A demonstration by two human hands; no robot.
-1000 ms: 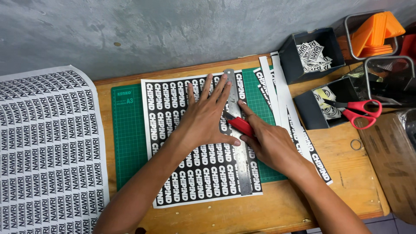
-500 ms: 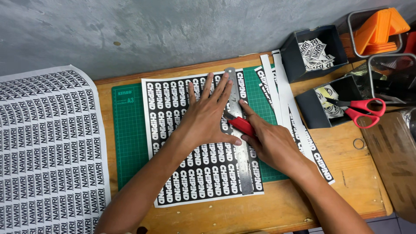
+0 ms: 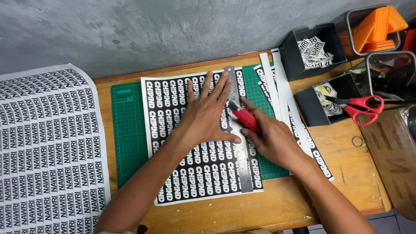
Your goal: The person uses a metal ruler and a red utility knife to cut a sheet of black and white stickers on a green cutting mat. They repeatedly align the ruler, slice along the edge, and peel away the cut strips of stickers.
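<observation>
A white sheet of black printed stickers point(image 3: 199, 173) lies on a green cutting mat point(image 3: 130, 134) on a wooden table. A long steel ruler point(image 3: 243, 169) runs lengthwise over the sheet's right part. My left hand point(image 3: 206, 115) lies flat with spread fingers on the sheet and against the ruler's left edge. My right hand point(image 3: 271, 138) grips a red utility knife point(image 3: 246, 118), its tip at the ruler's right edge near the upper part of the sheet.
Cut sticker strips point(image 3: 281, 86) lie right of the mat. A large sticker sheet point(image 3: 47, 147) hangs over the table's left edge. Dark boxes with stickers point(image 3: 314, 52), red scissors point(image 3: 357, 106), wire baskets point(image 3: 390, 73) and orange trays point(image 3: 377, 26) stand at the right. A grey wall is behind.
The knife in my right hand has slid a little down along the ruler toward me. My left hand stays pressed in place.
</observation>
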